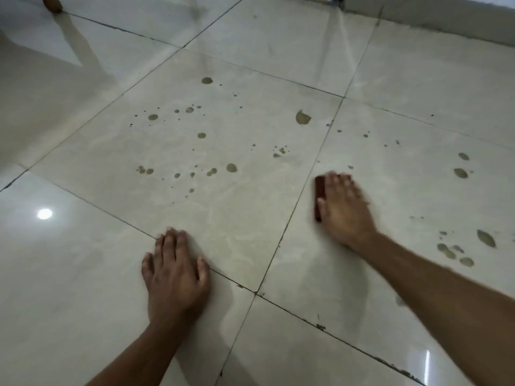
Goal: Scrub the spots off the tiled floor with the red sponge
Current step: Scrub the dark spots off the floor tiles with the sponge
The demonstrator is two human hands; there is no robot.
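Note:
The pale glossy tiled floor (250, 218) fills the view, with several olive-brown spots (231, 168) scattered over the middle tile and more spots (486, 238) on the tile to the right. My right hand (344, 207) lies flat on top of the red sponge (319, 190), pressing it to the floor just right of a grout line; only the sponge's left edge shows and the hand is blurred. My left hand (175, 274) rests palm down on the floor, fingers straight, holding nothing.
A grey wall base (446, 20) runs along the top right. A brown rounded object (51, 2) stands at the top left corner. Dark grout lines (278, 240) cross the floor, with crumbled bits near the lower right.

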